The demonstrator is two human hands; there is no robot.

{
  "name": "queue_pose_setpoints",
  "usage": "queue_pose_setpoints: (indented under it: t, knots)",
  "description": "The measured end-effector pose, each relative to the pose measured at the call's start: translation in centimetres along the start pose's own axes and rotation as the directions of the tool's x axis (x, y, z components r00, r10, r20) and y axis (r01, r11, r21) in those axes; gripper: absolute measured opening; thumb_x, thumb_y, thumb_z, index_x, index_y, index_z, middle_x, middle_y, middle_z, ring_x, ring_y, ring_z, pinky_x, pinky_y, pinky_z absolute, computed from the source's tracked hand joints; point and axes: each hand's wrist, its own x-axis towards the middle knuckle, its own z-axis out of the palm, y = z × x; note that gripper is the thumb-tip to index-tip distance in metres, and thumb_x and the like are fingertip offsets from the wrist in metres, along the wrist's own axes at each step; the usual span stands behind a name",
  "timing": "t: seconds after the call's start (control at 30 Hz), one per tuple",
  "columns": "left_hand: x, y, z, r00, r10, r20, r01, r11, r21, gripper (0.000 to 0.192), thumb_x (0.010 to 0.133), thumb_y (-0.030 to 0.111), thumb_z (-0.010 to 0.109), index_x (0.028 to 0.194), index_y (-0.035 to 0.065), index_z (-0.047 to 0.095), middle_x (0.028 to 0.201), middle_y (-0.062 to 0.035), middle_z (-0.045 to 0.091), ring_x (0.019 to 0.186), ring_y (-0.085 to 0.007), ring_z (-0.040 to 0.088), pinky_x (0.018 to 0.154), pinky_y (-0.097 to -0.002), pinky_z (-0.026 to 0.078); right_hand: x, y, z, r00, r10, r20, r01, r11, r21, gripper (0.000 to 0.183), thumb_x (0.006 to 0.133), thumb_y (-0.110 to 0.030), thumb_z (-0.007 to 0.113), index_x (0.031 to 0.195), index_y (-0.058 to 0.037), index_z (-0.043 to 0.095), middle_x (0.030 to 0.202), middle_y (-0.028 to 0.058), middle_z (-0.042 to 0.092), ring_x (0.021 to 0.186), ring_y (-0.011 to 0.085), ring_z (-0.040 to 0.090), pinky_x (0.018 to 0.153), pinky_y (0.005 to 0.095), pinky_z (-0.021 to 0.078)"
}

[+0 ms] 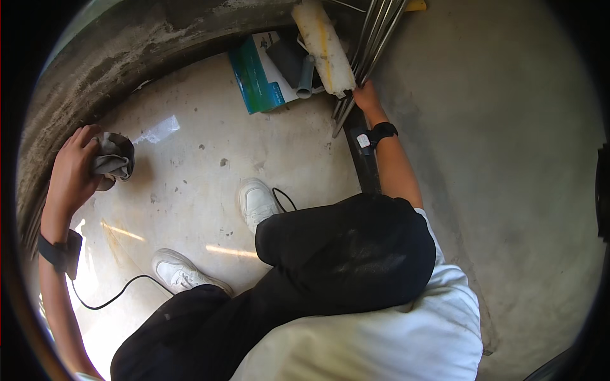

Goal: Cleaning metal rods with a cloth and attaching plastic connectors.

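Note:
At the left, my left hand point(74, 166) grips a crumpled grey cloth point(114, 156) above the floor, beside the rough wall. My right hand point(368, 97) is at the upper right, against a bundle of thin metal rods point(381, 33); its fingers are partly hidden, and whether they close round the rods cannot be told. Just left of that hand, a worn paint roller point(324, 47) with a whitish cover and a yellow stripe leans over a blue, green and white box point(257, 76). The roller's grey handle point(306, 78) lies across the box's edge.
A stained wall point(143, 45) curves along the top left. Clear plastic film point(159, 129) lies on the speckled floor point(200, 166). A dark strip point(364, 171) runs below my right wrist. A black cable point(114, 302) trails from my left wristband. My white shoes point(257, 200) stand on the floor.

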Motion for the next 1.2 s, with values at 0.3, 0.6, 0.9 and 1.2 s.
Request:
queue_pose_setpoints:
  t: [0.3, 0.6, 0.9, 1.2]
  knots:
    - [-0.2, 0.0, -0.2, 1.0, 0.024, 0.016, -0.024, 1.0, 0.005, 0.031, 0.055, 0.001, 0.065, 0.085, -0.0027, 0.056, 0.109, -0.0157, 0.054, 0.098, -0.0365, 0.052, 0.083, -0.0411, 0.045, -1.2, -3.2, -2.6, 0.961, 0.152, 0.229, -0.17, 0.984, 0.058, 0.045, 0.086, -0.027, 0.056, 0.11, 0.0091, 0.044, 0.085, 0.0185, 0.058, 0.059, 0.0235, 0.062, 0.043, 0.0322, 0.0536]
    - [-0.2, -0.6, 0.5, 0.999, -0.001, 0.036, 0.0, 1.0, 0.024, 0.041, 0.053, 0.003, 0.071, 0.093, 0.002, 0.06, 0.109, -0.013, 0.055, 0.099, -0.0342, 0.053, 0.084, -0.0393, 0.045, -0.2, -1.0, -3.6, 0.938, 0.126, 0.322, -0.203, 0.954, 0.22, 0.05, 0.083, -0.016, 0.063, 0.118, 0.0109, 0.041, 0.083, 0.0157, 0.057, 0.058, 0.0193, 0.06, 0.051, 0.0311, 0.0559]
    - [-0.4, -1.3, 1.0, 0.999, 0.036, 0.011, -0.036, 0.999, 0.029, 0.033, 0.056, 0.001, 0.068, 0.087, -0.002, 0.056, 0.11, -0.0152, 0.054, 0.1, -0.0361, 0.052, 0.084, -0.0405, 0.045, 2.2, 1.2, -1.8, 0.994, 0.014, 0.111, -0.008, 0.998, -0.059, 0.058, 0.077, -0.029, 0.065, 0.123, 0.0032, 0.048, 0.12, 0.0252, 0.053, 0.117, 0.0358, 0.048, 0.096, 0.0392, 0.039]
    - [-0.5, -1.0, 0.7, 0.999, 0.001, 0.032, -0.002, 0.999, 0.041, 0.034, 0.058, 0.002, 0.067, 0.089, -0.0022, 0.056, 0.11, -0.0158, 0.053, 0.1, -0.036, 0.052, 0.084, -0.0408, 0.044, 1.3, 1.6, -0.8, 0.981, -0.013, 0.193, 0.008, 1.0, 0.024, 0.055, 0.074, -0.029, 0.066, 0.116, 0.0037, 0.051, 0.115, 0.0234, 0.056, 0.111, 0.0354, 0.052, 0.093, 0.039, 0.0412]
